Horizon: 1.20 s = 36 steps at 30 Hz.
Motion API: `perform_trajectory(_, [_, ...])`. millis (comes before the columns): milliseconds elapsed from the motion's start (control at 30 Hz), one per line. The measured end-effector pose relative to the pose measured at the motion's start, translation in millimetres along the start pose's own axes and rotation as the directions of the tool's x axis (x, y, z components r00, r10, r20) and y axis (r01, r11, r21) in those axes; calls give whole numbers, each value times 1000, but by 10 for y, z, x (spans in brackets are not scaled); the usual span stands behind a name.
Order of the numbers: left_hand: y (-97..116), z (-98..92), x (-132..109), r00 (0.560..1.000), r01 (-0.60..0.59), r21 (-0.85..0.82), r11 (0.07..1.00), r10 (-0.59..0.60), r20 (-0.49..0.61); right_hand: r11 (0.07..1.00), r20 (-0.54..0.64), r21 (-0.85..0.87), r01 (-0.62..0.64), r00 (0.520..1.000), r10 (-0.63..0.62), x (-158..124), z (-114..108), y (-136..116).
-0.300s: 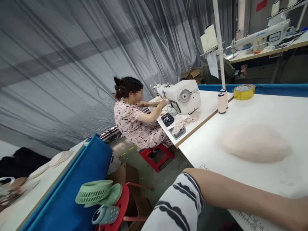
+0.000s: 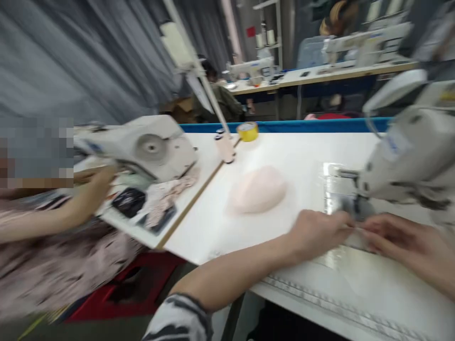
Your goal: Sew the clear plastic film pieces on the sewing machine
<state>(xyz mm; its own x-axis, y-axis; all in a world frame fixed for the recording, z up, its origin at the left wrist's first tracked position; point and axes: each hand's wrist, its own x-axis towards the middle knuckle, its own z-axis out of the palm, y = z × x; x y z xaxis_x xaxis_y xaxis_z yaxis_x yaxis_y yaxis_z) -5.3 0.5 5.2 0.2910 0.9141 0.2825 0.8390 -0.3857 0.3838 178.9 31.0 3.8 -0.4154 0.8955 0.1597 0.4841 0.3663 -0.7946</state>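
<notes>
Pale pink and softly blurred, a rounded, cup-like piece (image 2: 259, 189) lay on the white worktop (image 2: 295, 151), to the left of a sewing machine (image 2: 408, 151) and well apart from both hands. The left hand (image 2: 318, 234) reached across from a black-and-white sleeve (image 2: 181, 317), its forearm passing over the near edge, where a strip of ruler markings (image 2: 320, 299) ran. The right hand (image 2: 398, 237) came in from the opposite side, and the fingertips of the two hands met, or nearly met, just in front of the machine's needle area. Their fingers were bent and drawn inward, but motion blur hid the tips, so I could not tell whether they were closed on something thin or held nothing. Beyond the pink piece, two thread spools (image 2: 224, 147) stood near a roll of yellow tape (image 2: 249, 132), and a blue strip (image 2: 309, 125) bordered the far edge. On the left, across a brown seam, a co-worker's hand (image 2: 97, 179) was beside a second sewing machine (image 2: 152, 147); patterned cloth (image 2: 168, 196) lay near that machine's base. Below was a red stool (image 2: 106, 296), and grey curtains (image 2: 71, 61) hung behind.
</notes>
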Motion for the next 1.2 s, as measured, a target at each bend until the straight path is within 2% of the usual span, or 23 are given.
perform_trajectory(33, [-24,-17,3,999,-29,-23,999,28,-22,999,81,34,-8,997,5,-60,-119,-9])
perform_trajectory(67, [-49,-24,6,997,-56,-47,997,54,-50,999,110,47,-3,994,-2,-91,-183,-34])
perform_trajectory(200, [-99,5,5,982,-148,-120,982,131,-137,990,79,74,119,989,-125,-50,-156,-118])
perform_trajectory(433, [-86,25,10,972,-189,-101,977,171,-160,967,17,56,248,968,-250,-94,-103,-61])
perform_trajectory(667, [-92,20,4,971,-206,-151,967,184,-150,968,24,103,231,972,-234,-99,-97,-66])
perform_trajectory(900, [-57,-25,24,972,-212,-166,963,190,-136,964,94,124,234,965,-246,-95,-107,-63])
perform_trajectory(1200, [-63,-42,27,933,-297,-164,941,250,-258,940,66,30,339,938,-341,-107,-101,-44])
